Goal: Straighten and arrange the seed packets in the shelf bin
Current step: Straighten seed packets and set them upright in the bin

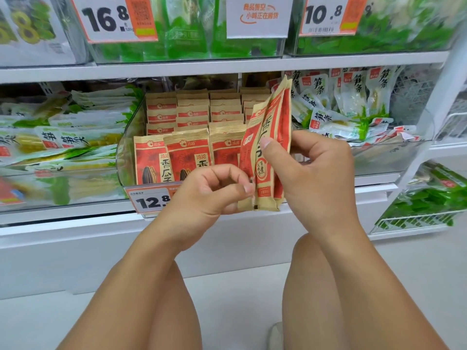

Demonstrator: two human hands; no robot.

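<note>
Right hand (313,168) holds a small stack of seed packets (267,152) upright, out in front of the bin (123,157); left hand (212,193) pinches the stack's lower edge.

I read this as squaring the stack mid-task. Three front rows stand neat in the bin; the right-hand slot looks open. Next I'd align the edges, then lower the stack there, faces forward.

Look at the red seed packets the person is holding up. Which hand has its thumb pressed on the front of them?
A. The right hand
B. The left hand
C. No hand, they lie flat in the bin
A: the right hand grips the held seed packets with its thumb on their front, while the left hand only pinches their lower edge, in front of the clear bin.
</note>
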